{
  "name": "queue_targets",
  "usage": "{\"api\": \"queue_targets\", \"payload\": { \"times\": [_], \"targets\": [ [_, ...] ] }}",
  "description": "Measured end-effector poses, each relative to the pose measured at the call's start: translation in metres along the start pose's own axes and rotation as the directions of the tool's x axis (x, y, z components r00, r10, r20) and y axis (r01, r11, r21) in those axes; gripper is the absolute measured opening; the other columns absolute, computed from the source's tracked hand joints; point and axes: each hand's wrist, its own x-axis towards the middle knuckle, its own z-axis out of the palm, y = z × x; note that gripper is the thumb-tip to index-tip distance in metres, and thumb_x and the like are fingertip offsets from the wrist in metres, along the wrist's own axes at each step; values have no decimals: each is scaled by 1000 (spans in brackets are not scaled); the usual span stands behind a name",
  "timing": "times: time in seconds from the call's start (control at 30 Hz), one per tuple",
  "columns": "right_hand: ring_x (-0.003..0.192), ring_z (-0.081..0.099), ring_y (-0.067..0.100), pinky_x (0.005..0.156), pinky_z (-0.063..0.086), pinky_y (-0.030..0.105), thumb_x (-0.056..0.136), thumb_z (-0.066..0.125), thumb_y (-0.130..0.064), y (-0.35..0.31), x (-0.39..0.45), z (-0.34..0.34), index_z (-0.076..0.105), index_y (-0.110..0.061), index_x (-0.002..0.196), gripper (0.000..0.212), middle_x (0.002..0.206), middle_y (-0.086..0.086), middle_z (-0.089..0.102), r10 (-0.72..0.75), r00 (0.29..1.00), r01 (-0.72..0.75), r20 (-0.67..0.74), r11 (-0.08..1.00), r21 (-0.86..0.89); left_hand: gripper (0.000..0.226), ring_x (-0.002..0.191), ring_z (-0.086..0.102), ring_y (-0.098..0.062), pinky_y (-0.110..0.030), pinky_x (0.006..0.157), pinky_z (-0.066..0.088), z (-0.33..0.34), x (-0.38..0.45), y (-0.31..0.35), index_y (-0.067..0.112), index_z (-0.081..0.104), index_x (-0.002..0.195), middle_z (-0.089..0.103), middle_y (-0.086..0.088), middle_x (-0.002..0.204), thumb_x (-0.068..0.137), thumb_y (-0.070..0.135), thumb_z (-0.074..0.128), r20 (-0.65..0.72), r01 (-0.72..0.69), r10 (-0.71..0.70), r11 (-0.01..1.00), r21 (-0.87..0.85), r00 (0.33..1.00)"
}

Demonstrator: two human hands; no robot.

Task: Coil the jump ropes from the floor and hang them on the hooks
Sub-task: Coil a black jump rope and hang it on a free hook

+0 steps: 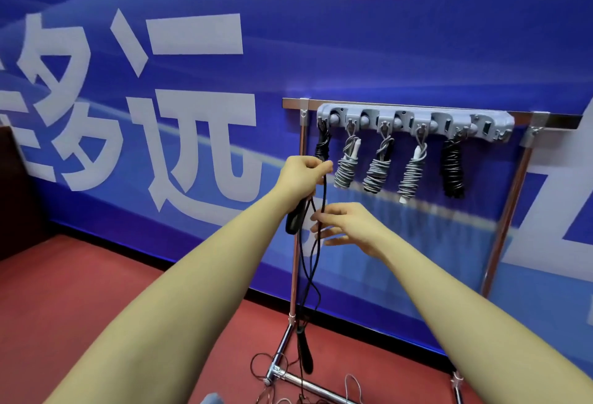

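One black jump rope hangs half-coiled at the hook rail's left end, left hand pinching it, right hand spread with fingers on the strand (second handle dangles near the floor). Judging by that slack, loops could slip or snag the stand's foot

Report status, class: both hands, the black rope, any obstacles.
Left hand grips black jump rope below leftmost hook. Right hand open, fingers at hanging cord. Four coiled bundles hung on grey hook rail. Loose ropes on red floor.
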Motion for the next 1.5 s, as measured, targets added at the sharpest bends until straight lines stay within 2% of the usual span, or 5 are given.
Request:
{"api": "queue_targets", "payload": {
  "times": [0.37, 0.57, 0.93, 1.4, 1.5],
  "targets": [
    [79, 69, 25, 73, 57, 43, 101, 44, -17, -32, 13, -20, 50, -10, 89, 15, 89, 11, 65, -56, 934, 246, -354, 819, 518, 31, 68, 49, -11, -22, 62, 40, 1, -33, -57, 18, 61, 119, 51, 1, 79, 89, 26, 61, 251, -34, -23, 975, 220, 968],
    [85, 68, 27, 70, 57, 38, 102, 42, -17, -43, 12, -27, 48, -8, 90, 16, 92, 15, 65, -69, 917, 316, -392, 725, 612, 21, 55, 38, -18, -25, 51, 35, 12, -28, -56, 7, 69, 87, 46, -2, 59, 90, 27, 62, 195, -72, 42, 986, 151, 980],
    [90, 61, 16, 82, 50, 32, 91, 61, -15, 14, 0, -17, 63, -13, 107, 16, 100, 6, 67, -71, 987, 45, -141, 982, -183, 16, 44, 36, -6, -22, 48, 36, 14, 2, -7, 20, 68, 78, 55, 0, 66, 91, 26, 61, 128, -161, 141, 973, 166, 982],
    [74, 70, 28, 68, 60, 35, 95, 55, -5, -26, 4, -7, 60, 0, 89, 9, 83, 16, 68, -2, 934, 193, -357, 844, 500, 94, 84, 55, -23, -36, 71, 50, 4, -32, -45, 23, 12, 139, 42, -11, 123, 69, 27, 75, 194, -191, 108, 854, 484, 975],
    [78, 68, 29, 72, 59, 36, 94, 54, -2, -32, 2, 0, 60, 2, 88, 9, 85, 19, 67, 6, 941, 195, -337, 808, 556, 63, 98, 54, -31, -40, 73, 46, 13, -32, -47, 10, 27, 130, 45, -10, 124, 81, 22, 64, 114, -142, 91, 788, 599, 989]
  ]
}}
